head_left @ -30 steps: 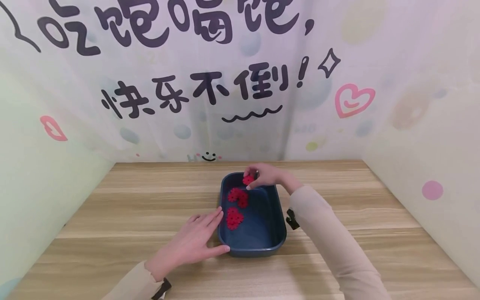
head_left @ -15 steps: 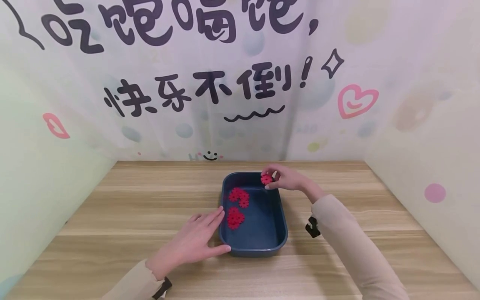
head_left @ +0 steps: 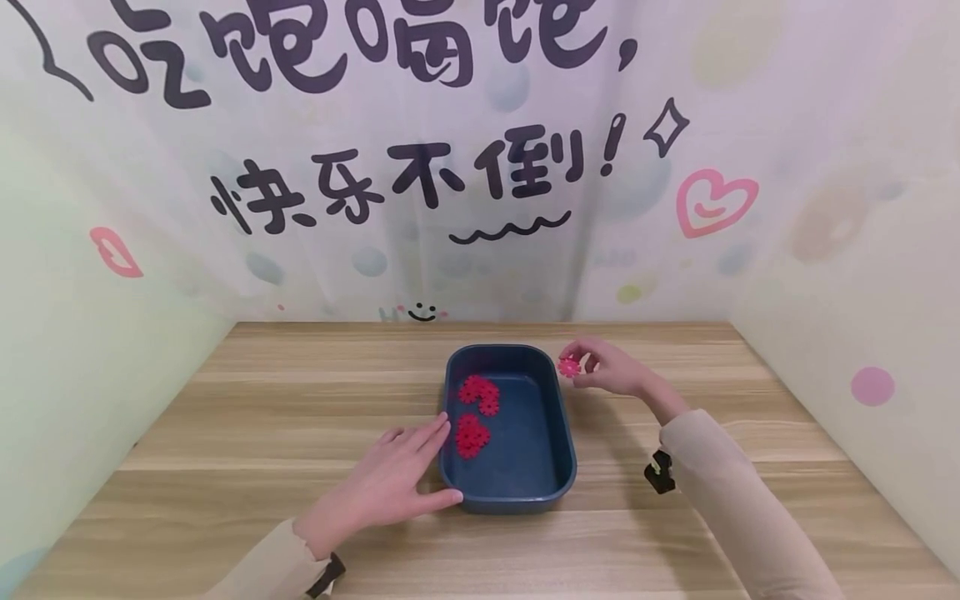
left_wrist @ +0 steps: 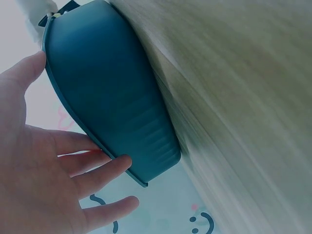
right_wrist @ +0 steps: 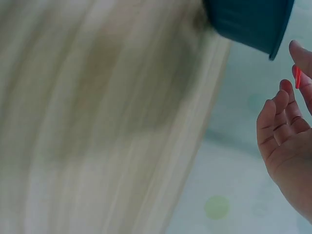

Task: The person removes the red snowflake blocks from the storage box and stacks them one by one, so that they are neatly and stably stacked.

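A dark blue rectangular tub (head_left: 517, 505) stands on the wooden table, with several red snowflake-shaped plastic discs (head_left: 471, 437) lying along its left side. Just beyond the tub's far right corner, my right hand (head_left: 611, 369) pinches one red snowflake disc (head_left: 569, 367) between thumb and fingers, above the table. In the right wrist view that disc (right_wrist: 298, 77) shows edge-on as a thin red sliver. My left hand (head_left: 390, 479) rests against the tub's left rim with its fingers spread and straight. The left wrist view has the thumb and fingertips touching the tub's outer rim (left_wrist: 100, 87).
The wooden table (head_left: 285, 400) reaches back to a printed curtain (head_left: 517, 275) with dark lettering. Pale walls close in the left and right sides. A black strap piece (head_left: 660, 472) hangs at the right sleeve.
My right hand has carried the pinched disc rightward, from over the far end of the tub to outside its right rim. The left hand stays in place on the tub.
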A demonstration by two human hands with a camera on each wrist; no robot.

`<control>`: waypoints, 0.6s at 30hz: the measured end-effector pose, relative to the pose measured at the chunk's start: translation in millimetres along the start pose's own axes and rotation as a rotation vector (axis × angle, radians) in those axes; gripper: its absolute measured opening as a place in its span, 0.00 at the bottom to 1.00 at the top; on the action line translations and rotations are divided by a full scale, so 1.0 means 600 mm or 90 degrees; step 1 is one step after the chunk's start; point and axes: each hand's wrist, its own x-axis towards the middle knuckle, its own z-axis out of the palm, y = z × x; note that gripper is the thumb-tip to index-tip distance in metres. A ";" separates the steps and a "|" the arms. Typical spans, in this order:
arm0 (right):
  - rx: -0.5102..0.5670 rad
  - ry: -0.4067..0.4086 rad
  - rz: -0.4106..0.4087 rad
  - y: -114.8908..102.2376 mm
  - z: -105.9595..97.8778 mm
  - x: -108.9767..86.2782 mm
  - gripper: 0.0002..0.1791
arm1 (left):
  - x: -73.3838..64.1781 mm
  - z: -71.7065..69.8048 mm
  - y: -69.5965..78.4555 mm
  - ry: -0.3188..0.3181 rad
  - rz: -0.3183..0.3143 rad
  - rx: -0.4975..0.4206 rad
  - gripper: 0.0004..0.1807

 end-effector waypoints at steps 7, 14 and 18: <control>0.018 -0.007 0.009 0.032 0.008 -0.019 0.18 | 0.001 -0.001 0.000 -0.006 -0.007 -0.001 0.47; 0.001 -0.021 0.010 0.074 0.022 -0.033 0.18 | 0.000 0.000 0.000 -0.002 -0.001 0.004 0.47; -0.025 -0.056 0.045 0.101 0.027 -0.043 0.17 | 0.000 0.000 -0.001 -0.004 -0.001 0.003 0.48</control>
